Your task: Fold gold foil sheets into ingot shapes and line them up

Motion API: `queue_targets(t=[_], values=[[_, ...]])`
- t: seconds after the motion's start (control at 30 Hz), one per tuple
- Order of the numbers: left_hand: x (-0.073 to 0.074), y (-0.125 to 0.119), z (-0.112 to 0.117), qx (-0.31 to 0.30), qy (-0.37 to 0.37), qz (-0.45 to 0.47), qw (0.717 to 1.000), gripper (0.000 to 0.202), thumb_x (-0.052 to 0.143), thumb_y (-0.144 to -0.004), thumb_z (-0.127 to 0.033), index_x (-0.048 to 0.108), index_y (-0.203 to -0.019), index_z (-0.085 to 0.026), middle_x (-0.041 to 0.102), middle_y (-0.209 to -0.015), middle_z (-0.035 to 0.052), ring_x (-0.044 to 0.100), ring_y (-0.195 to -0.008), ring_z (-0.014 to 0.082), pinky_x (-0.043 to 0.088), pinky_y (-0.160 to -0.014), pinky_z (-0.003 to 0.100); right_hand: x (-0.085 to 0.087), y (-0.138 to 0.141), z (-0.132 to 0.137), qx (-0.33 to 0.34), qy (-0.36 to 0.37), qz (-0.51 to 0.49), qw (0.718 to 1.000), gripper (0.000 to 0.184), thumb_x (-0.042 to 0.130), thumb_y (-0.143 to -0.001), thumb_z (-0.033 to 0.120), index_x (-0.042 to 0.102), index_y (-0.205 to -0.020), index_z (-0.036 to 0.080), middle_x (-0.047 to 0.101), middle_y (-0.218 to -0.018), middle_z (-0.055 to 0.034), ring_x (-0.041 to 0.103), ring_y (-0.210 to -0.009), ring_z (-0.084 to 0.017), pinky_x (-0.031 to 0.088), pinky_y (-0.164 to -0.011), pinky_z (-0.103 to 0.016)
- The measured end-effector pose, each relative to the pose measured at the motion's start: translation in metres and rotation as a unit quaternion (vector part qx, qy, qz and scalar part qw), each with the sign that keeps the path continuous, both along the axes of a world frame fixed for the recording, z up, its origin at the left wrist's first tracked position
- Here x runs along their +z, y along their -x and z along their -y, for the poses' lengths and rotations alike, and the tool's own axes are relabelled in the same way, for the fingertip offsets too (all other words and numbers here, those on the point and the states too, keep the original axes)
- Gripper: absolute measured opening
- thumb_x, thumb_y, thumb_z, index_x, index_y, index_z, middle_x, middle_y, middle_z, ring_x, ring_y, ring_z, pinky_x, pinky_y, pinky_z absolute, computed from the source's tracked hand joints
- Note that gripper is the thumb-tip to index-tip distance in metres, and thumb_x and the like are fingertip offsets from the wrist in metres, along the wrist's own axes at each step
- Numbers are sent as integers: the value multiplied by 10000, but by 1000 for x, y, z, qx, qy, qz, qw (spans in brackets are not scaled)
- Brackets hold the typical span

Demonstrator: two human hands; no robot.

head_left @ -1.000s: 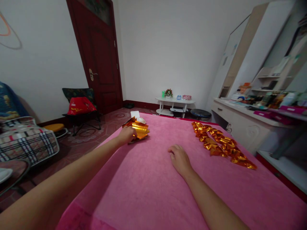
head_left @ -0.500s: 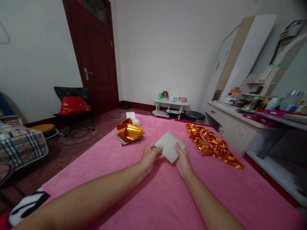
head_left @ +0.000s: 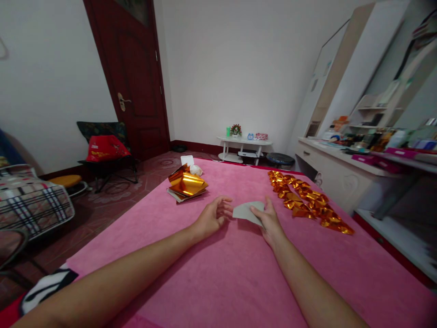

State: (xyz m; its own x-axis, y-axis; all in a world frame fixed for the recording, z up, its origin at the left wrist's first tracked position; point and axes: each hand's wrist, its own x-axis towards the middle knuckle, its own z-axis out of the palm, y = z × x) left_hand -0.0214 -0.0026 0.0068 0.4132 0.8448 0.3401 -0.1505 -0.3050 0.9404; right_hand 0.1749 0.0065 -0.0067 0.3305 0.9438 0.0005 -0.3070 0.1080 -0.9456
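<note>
Paper [head_left: 246,212] juts leftward from my right grip [head_left: 271,223], pinched beneath my thumb; my left grip [head_left: 213,216], fingers loosely parted, hangs just beside its left end.

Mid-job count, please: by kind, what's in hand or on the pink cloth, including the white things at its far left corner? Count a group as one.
Grey sheet in the right hand: 1
Stack of gold sheets: 1
Group of gold foil pieces (too merged to count singly): 1
Flat white square: 1
Rounded white lump: 1
Total: 5
</note>
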Motion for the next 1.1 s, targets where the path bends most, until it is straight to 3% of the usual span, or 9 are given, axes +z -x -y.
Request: queue_targets(t=[0.13,0.27,0.4,0.5,0.57,0.63,0.77,0.93,1.1], values=[[-6,-6,-8,-19,-34,-23,999,641,702,-659,-110,504,-1263,-190,635,-1064,84,628,-925,185,498,-808,292,8,8,10,142,9,-45,989,635,737,-602,220,531,-1203,233,693,-824,-13,655,-666,-175,531,-595,-282],[-10,-7,-13,19,-81,-44,996,344,659,-717,-149,690,-1060,-161,677,-1058,91,636,-929,204,485,-824,291,8,12,11,194,22,-53,979,444,748,-608,240,634,-1031,167,712,-824,-57,652,-680,-171,513,-625,-267],[-14,1,-21,113,-83,-26,990,308,583,-751,-118,709,-1031,-147,706,-1019,95,648,-883,199,498,-791,291,5,2,5,133,-22,-35,990,317,704,-640,276,668,-937,170,691,-917,-79,644,-790,-186,515,-714,-299],[-15,5,-26,166,-50,-6,985,324,561,-764,-118,694,-1059,-119,698,-1059,112,648,-890,211,507,-790,316,6,-7,4,51,-92,123,987,508,676,-615,183,624,-1117,237,599,-1184,-79,602,-996,-219,494,-803,-336],[-16,4,-27,170,-43,2,984,318,559,-775,-129,691,-1065,-118,692,-1072,116,648,-897,215,508,-792,323,8,-8,5,9,-156,267,951,666,656,-612,132,546,-1249,294,465,-1354,-68,526,-1138,-236,471,-858,-353],[-17,3,-26,147,-66,-15,987,319,570,-772,-123,694,-1065,-137,700,-1048,108,649,-895,213,507,-795,321,10,-6,8,8,-218,361,907,628,621,-668,126,543,-1260,321,388,-1420,-50,462,-1217,-235,452,-900,-362],[-20,3,-19,140,-173,-160,962,366,625,-714,-70,711,-1042,-208,657,-1087,100,618,-964,220,487,-855,342,8,-5,7,93,-297,431,847,297,558,-775,136,730,-957,296,575,-1248,-51,515,-1160,-215,421,-957,-387],[-20,13,-11,159,-279,-319,892,444,656,-672,-65,699,-1069,-258,366,-1441,99,417,-1263,306,375,-1015,444,-5,-15,-1,178,-257,466,828,168,653,-704,159,758,-772,270,717,-979,-64,608,-1015,-244,448,-921,-448],[-16,16,-12,43,-353,-358,863,406,571,-780,-124,654,-1143,-286,555,-1300,77,456,-1246,266,334,-1037,430,-3,-18,5,224,-234,449,833,127,679,-696,204,756,-792,234,725,-958,-64,644,-948,-231,469,-895,-403]])
